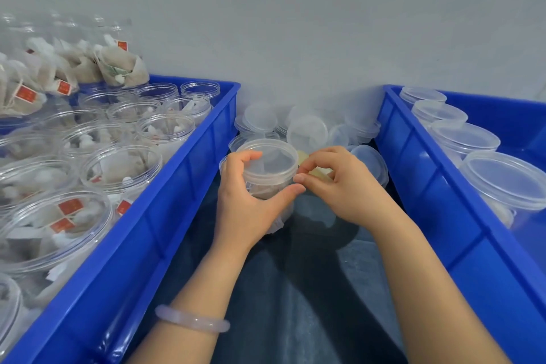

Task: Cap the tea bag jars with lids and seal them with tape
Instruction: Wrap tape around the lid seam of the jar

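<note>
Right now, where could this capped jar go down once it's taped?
Bare floor in the right bin, beside its capped jars. The left bin is packed with open jars; loose lids crowd the gap behind the hands.

Two blue plastic crates in view. Left blue crate [165, 215] runs from the near left corner back toward the wall. Right blue crate [461, 233] runs along the right edge, well apart from the left one. Grey-white wall [295, 23] behind both, plain and unmarked. Dark fabric surface [295, 289] fills the gap between the crates. Pale translucent bangle [192, 319] sits on the left wrist.
</note>
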Demonstrator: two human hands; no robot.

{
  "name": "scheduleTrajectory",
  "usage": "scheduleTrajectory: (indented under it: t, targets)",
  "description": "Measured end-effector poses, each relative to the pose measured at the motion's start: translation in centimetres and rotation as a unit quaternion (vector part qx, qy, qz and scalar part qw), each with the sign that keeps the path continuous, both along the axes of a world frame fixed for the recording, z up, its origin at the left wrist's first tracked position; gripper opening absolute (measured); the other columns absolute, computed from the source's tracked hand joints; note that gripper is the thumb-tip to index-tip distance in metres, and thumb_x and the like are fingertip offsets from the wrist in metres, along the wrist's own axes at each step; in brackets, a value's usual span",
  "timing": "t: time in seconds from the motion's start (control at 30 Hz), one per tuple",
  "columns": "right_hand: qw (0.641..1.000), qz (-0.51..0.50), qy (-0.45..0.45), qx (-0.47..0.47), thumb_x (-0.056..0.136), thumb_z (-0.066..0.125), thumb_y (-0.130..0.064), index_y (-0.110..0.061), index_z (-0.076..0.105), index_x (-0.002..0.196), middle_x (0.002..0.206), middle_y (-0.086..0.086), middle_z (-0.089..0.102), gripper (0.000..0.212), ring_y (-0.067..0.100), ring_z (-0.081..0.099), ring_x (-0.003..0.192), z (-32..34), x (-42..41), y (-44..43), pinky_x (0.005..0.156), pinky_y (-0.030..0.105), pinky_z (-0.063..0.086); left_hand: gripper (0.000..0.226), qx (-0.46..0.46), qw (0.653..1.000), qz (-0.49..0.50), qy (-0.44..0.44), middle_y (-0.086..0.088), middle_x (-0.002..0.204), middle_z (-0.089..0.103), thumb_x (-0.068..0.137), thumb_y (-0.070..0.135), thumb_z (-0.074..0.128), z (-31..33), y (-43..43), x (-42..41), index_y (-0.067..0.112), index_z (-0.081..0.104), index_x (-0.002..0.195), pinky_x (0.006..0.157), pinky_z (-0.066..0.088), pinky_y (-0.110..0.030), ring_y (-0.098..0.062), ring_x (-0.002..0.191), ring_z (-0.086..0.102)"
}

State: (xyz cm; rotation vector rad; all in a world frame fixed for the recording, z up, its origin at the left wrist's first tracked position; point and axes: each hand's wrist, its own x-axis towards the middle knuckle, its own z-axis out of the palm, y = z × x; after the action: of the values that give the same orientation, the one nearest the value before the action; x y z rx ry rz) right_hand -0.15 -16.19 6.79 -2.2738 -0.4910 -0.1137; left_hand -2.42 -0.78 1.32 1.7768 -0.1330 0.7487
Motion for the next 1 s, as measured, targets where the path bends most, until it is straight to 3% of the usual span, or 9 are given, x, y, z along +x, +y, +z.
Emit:
scheduleTrajectory:
  t: [0.37, 0.5, 0.57, 0.6, 0.7, 0.77, 0.87, 1.0]
  targets:
    - [1.000, -0.008, -0.016, -0.013, 0.086, 0.067, -0.030, -0.035, 0.061, 0.075, 0.111, -0.001, 0.056, 0.013, 0.007, 0.050, 0.099, 0.2, -0.2, 0.2, 0.084, 0.020, 0.038, 0.052, -0.001, 1.000, 0.008, 0.007, 0.023, 0.108, 0.052, 0.057, 0.061, 0.072, 0.3, -0.1, -0.1, 0.043, 0.044, 0.097, 0.083, 0.035, -0.003, 0.009, 0.109, 0.047]
    - [0.999, -0.014, -0.017, -0.035, 0.085, 0.066, -0.034, -0.039, 0.053, 0.076, 0.111, -0.001, 0.056, 0.017, 0.006, 0.047, 0.099, -0.1, -0.2, 0.4, 0.073, 0.014, 0.033, 0.053, 0.001, 1.000, -0.002, 0.015, 0.027, 0.106, 0.054, 0.056, 0.062, 0.073, 0.6, 0.3, -0.2, 0.043, 0.047, 0.098, 0.083, 0.039, -0.005, 0.011, 0.108, 0.049]
    - [0.999, -0.025, -0.002, -0.023, 0.083, 0.067, -0.042, -0.035, 0.050, 0.092, 0.114, -0.002, 0.052, 0.021, 0.009, 0.049, 0.102, -0.4, -0.1, 0.2, 0.080, 0.019, 0.034, 0.057, -0.009, 1.000, -0.014, 0.016, 0.028, 0.106, 0.056, 0.056, 0.063, 0.079, 0.7, 0.9, -0.3, 0.041, 0.050, 0.099, 0.090, 0.044, -0.016, 0.005, 0.109, 0.053]
    - [0.999, -0.034, 0.018, -0.009, 0.079, 0.068, -0.047, -0.034, 0.046, 0.104, 0.115, -0.002, 0.049, 0.036, 0.011, 0.051, 0.101, -0.5, -0.1, 0.0, 0.082, 0.022, 0.037, 0.057, -0.014, 0.999, -0.025, 0.021, 0.028, 0.106, 0.057, 0.056, 0.060, 0.080, 0.6, 1.3, -0.4, 0.040, 0.051, 0.100, 0.093, 0.046, -0.023, 0.000, 0.110, 0.055]
    - [0.995, -0.022, 0.094, 0.013, 0.072, 0.069, -0.057, -0.036, 0.034, 0.134, 0.116, -0.001, 0.046, 0.074, 0.012, 0.055, 0.087, -0.3, -0.5, -0.1, 0.068, 0.025, 0.049, 0.057, -0.031, 0.997, -0.067, 0.027, 0.017, 0.109, 0.061, 0.054, 0.051, 0.077, 0.7, 2.3, -0.7, 0.038, 0.052, 0.104, 0.090, 0.051, -0.032, -0.009, 0.108, 0.060]
    - [0.993, 0.010, 0.116, 0.033, 0.071, 0.069, -0.057, -0.042, 0.044, 0.125, 0.113, -0.005, 0.048, 0.061, 0.008, 0.054, 0.078, -0.1, -0.9, 0.0, 0.055, 0.018, 0.046, 0.061, -0.071, 0.993, -0.095, 0.025, 0.007, 0.108, 0.061, 0.054, 0.046, 0.076, 0.9, 2.7, -0.9, 0.034, 0.050, 0.107, 0.082, 0.052, -0.025, -0.009, 0.101, 0.063]
    - [0.994, 0.052, 0.083, 0.054, 0.070, 0.071, -0.051, -0.045, 0.059, 0.096, 0.110, -0.013, 0.057, 0.029, -0.002, 0.056, 0.072, 0.6, -1.2, -0.3, 0.058, 0.015, 0.038, 0.060, -0.127, 0.983, -0.126, 0.030, 0.005, 0.096, 0.066, 0.056, 0.044, 0.073, 1.0, 3.1, -1.0, 0.028, 0.049, 0.109, 0.070, 0.052, -0.021, -0.005, 0.086, 0.065]
    - [0.994, 0.070, 0.069, 0.056, 0.070, 0.072, -0.048, -0.040, 0.064, 0.093, 0.082, -0.029, 0.063, 0.025, -0.012, 0.056, 0.064, 1.5, -1.6, -0.7, 0.052, 0.008, 0.039, 0.058, -0.151, 0.975, -0.158, 0.049, 0.009, 0.088, 0.071, 0.061, 0.044, 0.069, 0.7, 3.6, -1.1, 0.021, 0.051, 0.111, 0.064, 0.055, -0.023, -0.011, 0.079, 0.068]
